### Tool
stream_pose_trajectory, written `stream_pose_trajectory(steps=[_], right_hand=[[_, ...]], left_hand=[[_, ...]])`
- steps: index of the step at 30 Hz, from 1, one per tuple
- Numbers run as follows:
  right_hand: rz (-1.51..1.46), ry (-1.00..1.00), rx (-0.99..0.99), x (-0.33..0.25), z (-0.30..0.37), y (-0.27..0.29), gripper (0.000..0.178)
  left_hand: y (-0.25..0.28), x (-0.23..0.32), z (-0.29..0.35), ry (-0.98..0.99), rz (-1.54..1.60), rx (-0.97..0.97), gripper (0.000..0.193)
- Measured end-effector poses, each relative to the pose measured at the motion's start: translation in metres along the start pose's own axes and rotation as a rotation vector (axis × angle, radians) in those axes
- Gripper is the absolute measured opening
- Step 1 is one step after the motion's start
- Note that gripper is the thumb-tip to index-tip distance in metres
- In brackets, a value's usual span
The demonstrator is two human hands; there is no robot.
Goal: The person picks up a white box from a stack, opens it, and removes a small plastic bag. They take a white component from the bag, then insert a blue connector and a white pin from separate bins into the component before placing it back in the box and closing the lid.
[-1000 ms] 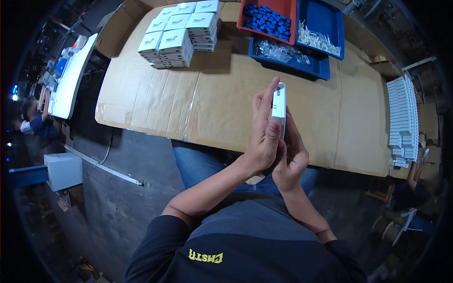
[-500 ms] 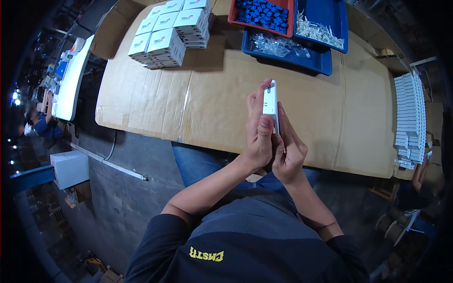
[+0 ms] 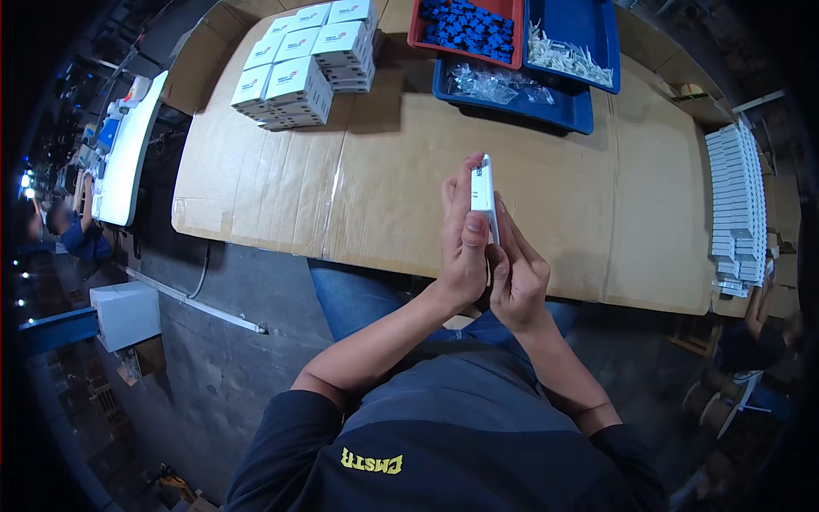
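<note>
Upright and nearly edge-on, a slim white box [image 3: 483, 189] with dark print stands between my two hands above the near side of the table. My left hand [image 3: 463, 247] grips it, thumb on the near end and fingers along its left side. Against its right side lie the fingers of my right hand [image 3: 520, 271], with the thumb bent in close to the box's lower end. My palms hide the lower part of the box, and what my right fingertips touch there is partly covered.
White boxes [image 3: 294, 78] are stacked at the table's back left. Behind my hands stand a red tray [image 3: 415, 38] of blue parts, a blue tray [image 3: 607, 72] of white pieces and another blue tray [image 3: 512, 113] with clear bags. White slotted parts [image 3: 735, 209] are stacked at the right edge.
My hands and the box have shifted slightly left and a little lower in the picture; the trays have also shifted a little in view. My hold on the box looks the same.
</note>
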State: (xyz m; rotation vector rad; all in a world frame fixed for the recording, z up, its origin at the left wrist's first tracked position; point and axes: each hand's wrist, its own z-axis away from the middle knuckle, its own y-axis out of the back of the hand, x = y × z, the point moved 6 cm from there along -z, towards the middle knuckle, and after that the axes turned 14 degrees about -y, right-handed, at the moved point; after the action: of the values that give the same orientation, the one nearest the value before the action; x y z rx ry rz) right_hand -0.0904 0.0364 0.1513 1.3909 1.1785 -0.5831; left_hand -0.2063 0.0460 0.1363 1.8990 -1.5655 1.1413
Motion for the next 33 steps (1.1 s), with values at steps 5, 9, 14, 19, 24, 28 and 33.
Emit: stream_pose_trajectory(steps=[5,9,14,19,24,28,33], right_hand=[[-0.371,0.014,-0.004,0.005,-0.01,0.008,0.054],[-0.943,-0.702,-0.177,0.069,0.01,-0.015,0.047],[-1.389,-0.823,-0.389,0.057,0.019,-0.032,0.038],[-1.29,-0.637,-0.355,0.052,0.014,-0.023,0.04],[-1.245,-0.693,-0.363,0.053,0.012,-0.018,0.039],[-0.49,-0.456,-0.057,0.043,0.001,0.012,0.043],[-0.275,-0.043,0.03,-0.025,0.004,0.031,0.068]], left_hand=[[0.007,0.011,-0.001,0.112,0.28,0.104,0.092],[0.006,0.03,0.015,0.284,0.431,-0.017,0.096],[0.004,0.036,0.022,0.309,0.343,-0.023,0.093],[-0.006,0.034,0.014,0.332,0.389,-0.021,0.084],[-0.01,0.039,0.01,0.257,0.36,-0.005,0.083],[0.0,0.035,0.011,0.25,0.211,0.003,0.082],[-0.006,0.043,0.008,0.224,0.161,-0.135,0.072]])
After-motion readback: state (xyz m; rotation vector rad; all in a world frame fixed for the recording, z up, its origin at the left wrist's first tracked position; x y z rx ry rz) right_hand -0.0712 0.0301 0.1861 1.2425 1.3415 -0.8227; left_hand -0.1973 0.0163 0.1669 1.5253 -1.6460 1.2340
